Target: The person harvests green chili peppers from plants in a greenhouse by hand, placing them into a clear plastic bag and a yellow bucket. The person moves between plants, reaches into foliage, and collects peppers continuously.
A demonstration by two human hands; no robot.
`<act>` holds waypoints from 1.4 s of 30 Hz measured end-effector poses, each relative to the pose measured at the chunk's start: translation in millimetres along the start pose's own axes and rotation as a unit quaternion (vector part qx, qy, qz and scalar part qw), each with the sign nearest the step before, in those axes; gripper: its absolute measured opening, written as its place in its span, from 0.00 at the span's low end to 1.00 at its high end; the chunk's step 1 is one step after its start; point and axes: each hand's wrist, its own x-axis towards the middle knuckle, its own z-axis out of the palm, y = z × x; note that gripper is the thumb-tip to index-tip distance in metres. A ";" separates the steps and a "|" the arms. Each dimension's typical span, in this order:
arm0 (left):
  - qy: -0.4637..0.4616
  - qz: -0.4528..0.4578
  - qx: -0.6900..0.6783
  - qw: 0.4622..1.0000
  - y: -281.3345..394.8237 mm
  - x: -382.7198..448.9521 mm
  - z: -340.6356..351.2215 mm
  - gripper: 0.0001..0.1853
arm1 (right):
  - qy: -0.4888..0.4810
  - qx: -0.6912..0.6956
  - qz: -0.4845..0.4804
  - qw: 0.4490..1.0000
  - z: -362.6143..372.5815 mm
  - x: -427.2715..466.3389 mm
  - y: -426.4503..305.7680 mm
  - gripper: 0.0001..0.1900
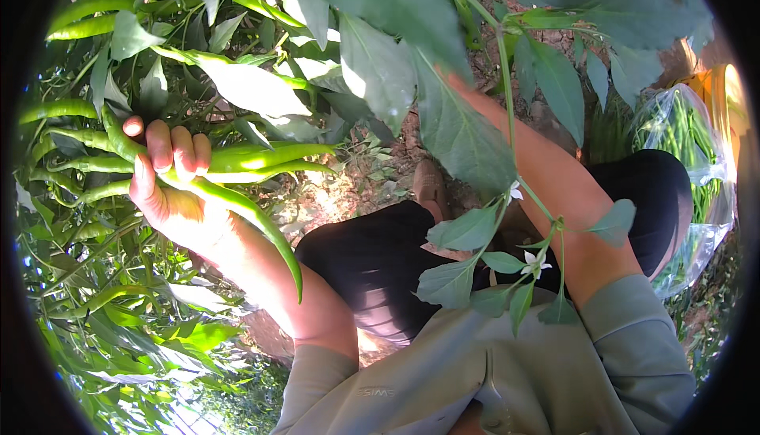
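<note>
My left hand [172, 168] is closed around several long green chili peppers [255, 212] at the left of the view. The stem ends of these peppers point left and their tips point right; one long pepper bends down past my wrist. More green peppers [89, 10] hang among the leaves above and to the left of this hand. My right forearm reaches up behind a large pepper leaf [463, 132]; the right hand itself is hidden by foliage. A stalk with small white flowers [535, 264] hangs before my right arm.
A clear plastic bag [683, 156] filled with green peppers stands at the right, beside a yellow container [727, 108]. Dense pepper plants [196, 340] line the left side. Dry soil [380, 150] with fallen leaves lies between the plants and my bent legs.
</note>
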 end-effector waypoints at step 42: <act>0.059 0.007 0.056 0.997 -21.0 -16.0 26.7 0.23 | -0.232 0.224 -0.299 0.898 -21.8 -2.6 -268.2 0.10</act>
